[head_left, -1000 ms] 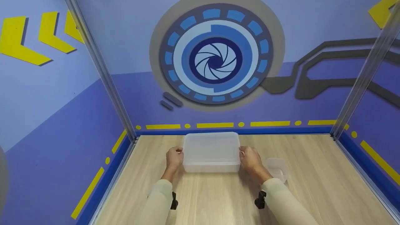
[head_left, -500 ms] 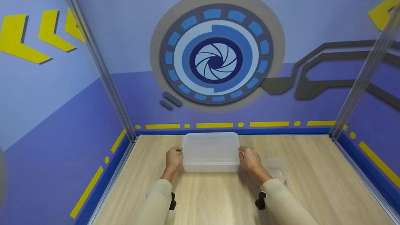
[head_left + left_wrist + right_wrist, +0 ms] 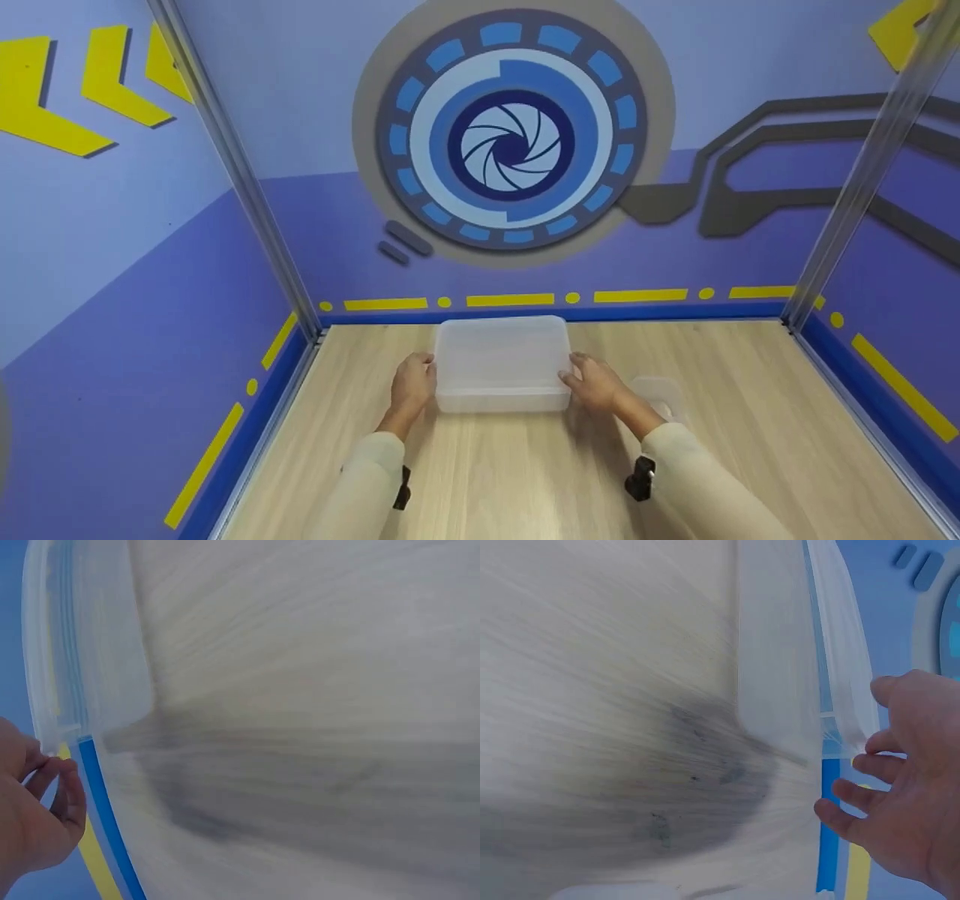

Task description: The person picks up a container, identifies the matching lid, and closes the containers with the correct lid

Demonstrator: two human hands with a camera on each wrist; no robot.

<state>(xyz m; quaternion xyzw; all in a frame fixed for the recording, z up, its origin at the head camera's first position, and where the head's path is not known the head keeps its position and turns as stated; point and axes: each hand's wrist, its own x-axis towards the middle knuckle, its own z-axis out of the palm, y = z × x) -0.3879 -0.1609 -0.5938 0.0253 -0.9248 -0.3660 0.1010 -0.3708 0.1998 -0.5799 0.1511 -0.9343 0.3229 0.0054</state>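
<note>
A rectangular frosted plastic food container (image 3: 501, 356) with a translucent lid sits on the wooden table, close to the back wall. My left hand (image 3: 412, 384) is at its left side; in the left wrist view the thumb and fingertips (image 3: 69, 763) pinch the edge near the lid's rim. On the opposite side is my right hand (image 3: 596, 384), fingers spread and loosely bent. Its thumb lies over the top right edge, and the other fingertips are right at the side. The right wrist view shows the fingers (image 3: 846, 821) apart from one another, not closed on the rim.
A small clear plastic container (image 3: 657, 390) stands on the table (image 3: 757, 420) behind my right forearm, partly hidden by it. A blue patterned back wall (image 3: 675, 262) rises right behind the large container. Metal posts (image 3: 247, 180) mark the corners.
My right hand has loosened its grip on the container's right edge; its fingers have spread, and the thumb now shows over the top. The left hand keeps its pinch. The view has shifted slightly.
</note>
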